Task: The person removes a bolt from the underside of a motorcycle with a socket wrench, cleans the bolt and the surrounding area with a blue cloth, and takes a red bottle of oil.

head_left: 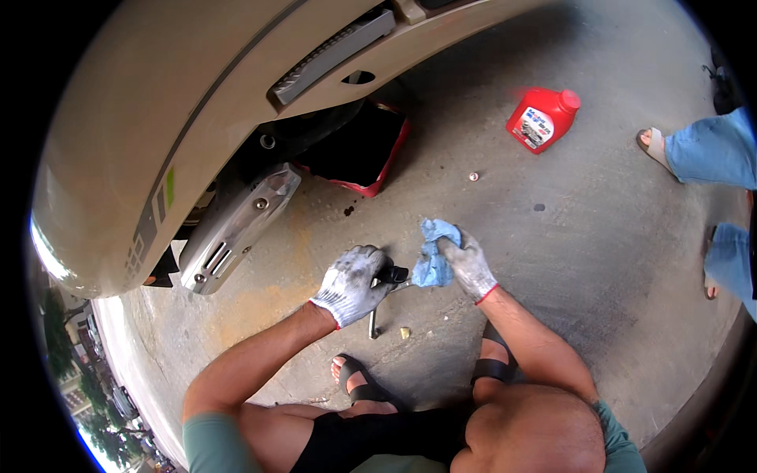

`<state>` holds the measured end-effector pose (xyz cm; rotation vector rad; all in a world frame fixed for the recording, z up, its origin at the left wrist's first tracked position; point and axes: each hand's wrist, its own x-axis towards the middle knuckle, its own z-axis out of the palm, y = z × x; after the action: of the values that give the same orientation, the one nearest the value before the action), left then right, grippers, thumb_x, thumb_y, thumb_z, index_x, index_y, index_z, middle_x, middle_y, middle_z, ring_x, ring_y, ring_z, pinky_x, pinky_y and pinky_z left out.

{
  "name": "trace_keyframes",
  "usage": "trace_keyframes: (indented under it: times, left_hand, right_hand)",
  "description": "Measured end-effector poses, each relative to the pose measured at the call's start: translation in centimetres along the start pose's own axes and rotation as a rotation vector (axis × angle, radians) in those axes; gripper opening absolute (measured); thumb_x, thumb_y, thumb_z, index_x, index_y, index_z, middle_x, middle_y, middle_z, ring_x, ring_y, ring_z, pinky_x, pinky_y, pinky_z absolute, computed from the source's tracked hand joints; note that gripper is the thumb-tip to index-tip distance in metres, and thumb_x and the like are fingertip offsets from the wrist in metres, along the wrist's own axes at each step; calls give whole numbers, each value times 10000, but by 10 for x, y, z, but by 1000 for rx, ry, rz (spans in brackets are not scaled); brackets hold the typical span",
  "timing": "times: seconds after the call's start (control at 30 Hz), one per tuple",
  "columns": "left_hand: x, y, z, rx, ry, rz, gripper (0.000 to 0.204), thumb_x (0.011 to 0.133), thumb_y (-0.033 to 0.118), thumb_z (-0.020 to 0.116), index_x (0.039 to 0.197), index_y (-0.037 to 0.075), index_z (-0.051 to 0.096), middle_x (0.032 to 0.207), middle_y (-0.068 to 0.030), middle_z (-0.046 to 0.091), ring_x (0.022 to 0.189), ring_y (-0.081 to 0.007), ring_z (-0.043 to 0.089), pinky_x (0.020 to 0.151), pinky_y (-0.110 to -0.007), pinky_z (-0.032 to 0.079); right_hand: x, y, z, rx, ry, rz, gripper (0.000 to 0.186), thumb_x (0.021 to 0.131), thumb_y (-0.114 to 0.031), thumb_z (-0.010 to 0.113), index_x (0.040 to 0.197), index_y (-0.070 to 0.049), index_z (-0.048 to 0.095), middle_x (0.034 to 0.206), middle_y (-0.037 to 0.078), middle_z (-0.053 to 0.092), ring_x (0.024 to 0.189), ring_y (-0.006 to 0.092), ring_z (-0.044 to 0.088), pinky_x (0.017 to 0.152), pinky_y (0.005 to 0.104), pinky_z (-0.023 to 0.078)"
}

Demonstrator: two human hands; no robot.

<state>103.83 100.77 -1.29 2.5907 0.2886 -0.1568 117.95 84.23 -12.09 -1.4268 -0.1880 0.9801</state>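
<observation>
The left grip (pixel 352 284) is clasping a small black part (pixel 393 274) and the right grip (pixel 467 262) is pinching a crumpled blue cloth (pixel 434 258) just beside it, above the floor (pixel 591 276), seemingly bringing both within easy reach of each other.

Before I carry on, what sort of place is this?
Probably an outdoor or open-sided parking spot: a scooter stands on a concrete floor, and trees show in daylight at the lower left. Whether there is a roof overhead cannot be seen.
</observation>
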Motion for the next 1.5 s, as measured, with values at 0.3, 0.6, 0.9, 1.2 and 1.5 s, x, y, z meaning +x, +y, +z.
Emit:
trace_keyframes:
  times: [0.3,0.6,0.9,1.2,1.5]
  left_hand:
    - [5,2,6,59,-17,83,198,698,146,701,831,41,599,876,-138,626,861,-336,601,782,-432,492]
    - [-4,-3,7,-208,-414,-321,322,886,305,649,1061,35,629,1011,-187,659,995,-360,626,880,-443,489]
    - [-6,-33,20,-699,-516,-485,418,1009,345,515,1197,-16,609,1030,-134,685,939,-196,630,835,-340,503]
    - [-13,-41,22,-1234,-479,-704,478,1028,391,508,1287,-5,575,1165,-85,683,1032,-136,644,878,-300,514]
    - [-14,-31,33,-1385,-546,-720,484,1020,445,507,1219,11,588,1079,-96,685,973,-176,655,847,-319,514]
  right_hand:
    - [-36,-29,34,-579,-150,-283,274,860,-178,622,1084,-24,588,930,256,672,889,430,665,755,493,525]
    - [-18,-12,5,-469,-72,-215,354,854,-114,618,1199,-43,590,1065,213,667,998,381,657,851,444,522]
    - [-24,-30,1,-665,-37,-44,291,853,-139,654,1122,-41,603,1052,230,644,1004,431,618,839,477,508]
    - [-22,-34,3,-629,-54,-436,275,865,-148,657,1101,-18,603,1041,231,625,965,433,618,819,476,502]
    - [-18,-13,28,-700,-127,-387,297,859,-173,681,1117,-64,583,960,209,658,890,426,646,736,481,523]
